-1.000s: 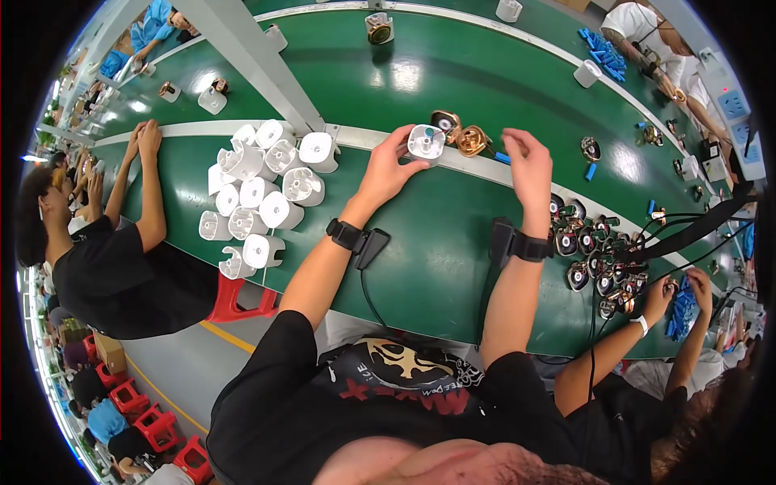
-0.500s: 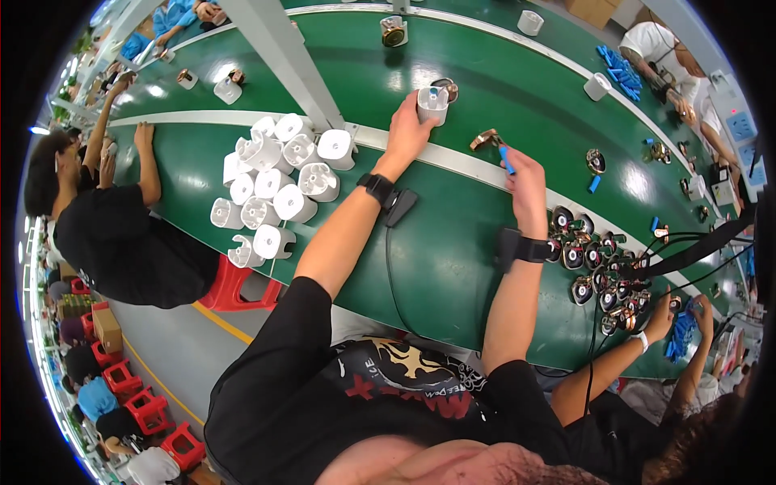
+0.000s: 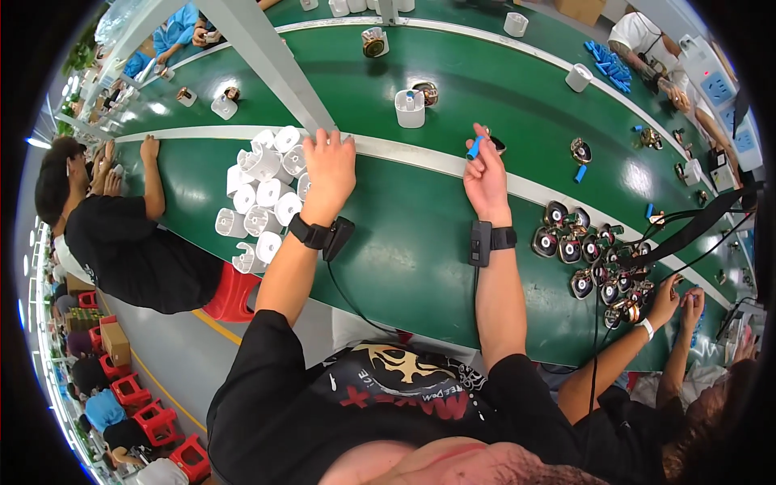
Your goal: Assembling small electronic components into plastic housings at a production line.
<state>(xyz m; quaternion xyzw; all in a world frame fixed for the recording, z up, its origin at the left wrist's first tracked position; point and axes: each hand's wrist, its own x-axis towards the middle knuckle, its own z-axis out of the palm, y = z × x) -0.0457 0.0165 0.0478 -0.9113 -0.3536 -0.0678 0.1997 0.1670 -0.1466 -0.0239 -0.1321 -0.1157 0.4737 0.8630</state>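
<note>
My left hand (image 3: pixel 327 166) lies palm down on the right edge of a pile of white plastic cups (image 3: pixel 257 202), its fingers spread over one cup; whether it grips that cup is hidden. My right hand (image 3: pixel 487 176) is closed on a small blue stick (image 3: pixel 474 147), with a small dark round part (image 3: pixel 496 145) at the fingertips. Farther out on the green belt (image 3: pixel 404 218) a single white cup (image 3: pixel 410 109) stands upright, with a round brass-coloured speaker part (image 3: pixel 426 93) just behind it. Both wrists wear black bands with cables.
A cluster of round speaker units (image 3: pixel 590 259) lies at the right, where a co-worker's hands (image 3: pixel 679 301) work. Another person (image 3: pixel 121 234) sits at the left by the pile. A grey pillar (image 3: pixel 267 56) crosses the belt. More white cups (image 3: pixel 579 77) and blue pieces (image 3: pixel 579 174) lie beyond.
My left hand has let go of the white cup out on the belt and drawn back onto the cup pile. My right hand has moved slightly nearer, still with the blue stick.
</note>
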